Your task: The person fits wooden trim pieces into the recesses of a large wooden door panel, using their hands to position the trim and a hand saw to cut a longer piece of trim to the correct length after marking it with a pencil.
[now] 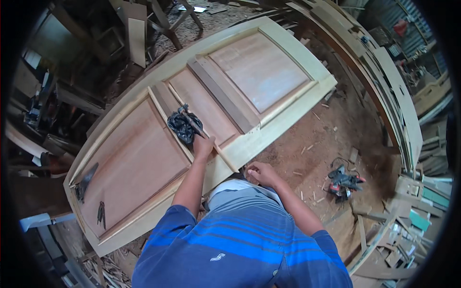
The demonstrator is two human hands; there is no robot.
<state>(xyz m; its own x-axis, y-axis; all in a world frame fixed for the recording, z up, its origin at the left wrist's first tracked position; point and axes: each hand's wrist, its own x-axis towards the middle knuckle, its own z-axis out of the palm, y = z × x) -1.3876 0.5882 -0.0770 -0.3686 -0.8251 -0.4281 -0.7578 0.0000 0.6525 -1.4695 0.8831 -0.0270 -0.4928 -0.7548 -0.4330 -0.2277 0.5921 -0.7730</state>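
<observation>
A large pale-framed wooden door (288,113) with inset reddish panels lies in front of me. My left hand (203,145) reaches over its middle, fingers wrapped round the handle of a hammer (193,124). The hammer head points away from me, above a crumpled black plastic bag (178,128) that lies on the door. A thin wooden strip (225,157) runs across the door beside this hand. My right hand (259,172) is close to my waist at the door's near edge, with its fingers curled together; what they hold, if anything, is too small to make out.
On the door's left end lie pincers (101,213) and a dark-bladed handsaw (86,183). A corded power tool (343,182) sits on the dirt floor at right, among wood chips. Long boards (394,103) are stacked along the right; a wooden trestle (168,21) stands beyond the door.
</observation>
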